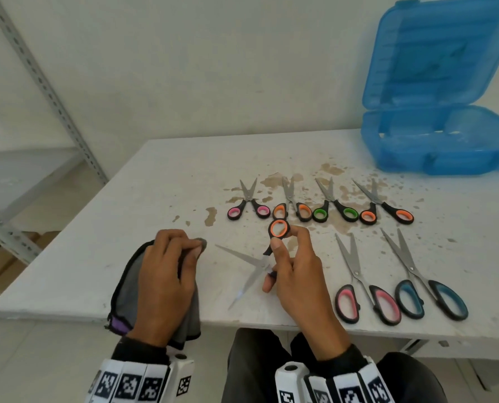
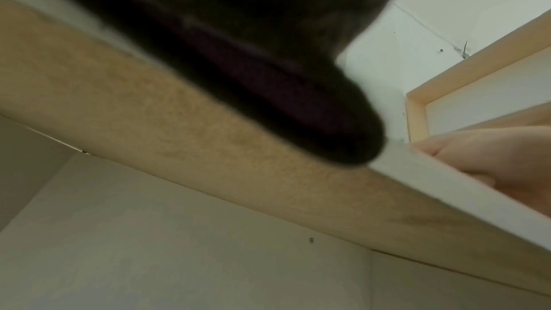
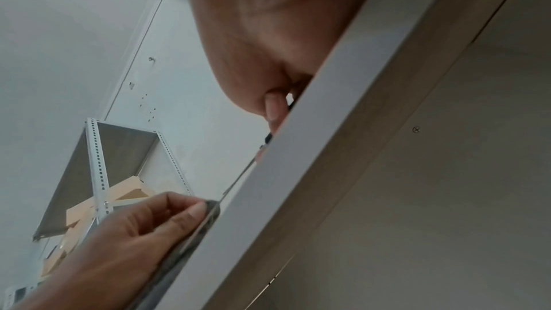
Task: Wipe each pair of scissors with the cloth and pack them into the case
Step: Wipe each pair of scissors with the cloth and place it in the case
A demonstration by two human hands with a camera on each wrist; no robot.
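My right hand (image 1: 289, 238) pinches the handles of a small pair of orange-handled scissors (image 1: 278, 228) above the table's front middle. Its blades are spread and point left and down-left; one blade (image 3: 238, 178) shows in the right wrist view. My left hand (image 1: 191, 254) grips a grey cloth (image 1: 126, 286) with a black hem, bunched at the fingertips and hanging over the table's front edge. A small gap separates the cloth from the nearer blade tip. The left wrist view shows mostly dark cloth (image 2: 253, 67). The blue plastic case (image 1: 434, 146) stands open at the back right.
On the stained white table (image 1: 155, 184) lies a row of small scissors: pink (image 1: 248, 205), orange (image 1: 293, 207), green (image 1: 334, 207), orange (image 1: 385, 207). Large pink (image 1: 364, 286) and teal (image 1: 425, 283) pairs lie at the front right. A metal shelf rack (image 1: 53, 97) stands left.
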